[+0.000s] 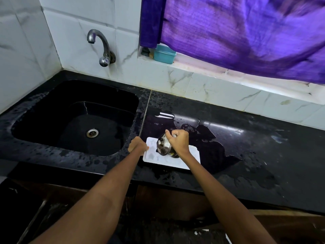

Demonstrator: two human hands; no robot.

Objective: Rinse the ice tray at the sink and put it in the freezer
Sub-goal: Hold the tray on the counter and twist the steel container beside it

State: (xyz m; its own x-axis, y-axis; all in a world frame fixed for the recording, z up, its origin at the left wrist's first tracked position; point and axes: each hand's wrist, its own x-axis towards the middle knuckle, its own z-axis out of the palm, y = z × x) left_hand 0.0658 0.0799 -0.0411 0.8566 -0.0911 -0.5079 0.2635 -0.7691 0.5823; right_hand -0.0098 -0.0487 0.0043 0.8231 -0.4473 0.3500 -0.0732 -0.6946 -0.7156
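A white ice tray (163,162) lies flat on the wet black counter (246,155), just right of the sink (75,118). My left hand (138,144) grips the tray's left end. Over the tray, my right hand (178,140) holds a small steel pot (164,145) tilted on its side, its base turned toward me. Part of the tray is hidden under the pot and my right wrist. The sink is black with a metal drain (92,133), and its tap (100,44) on the tiled wall is not running.
A puddle (207,138) spreads over the counter behind and right of the tray. On the window ledge stands a teal plastic tub (164,54), under a purple curtain (246,32). Dark cabinets sit below the counter's front edge.
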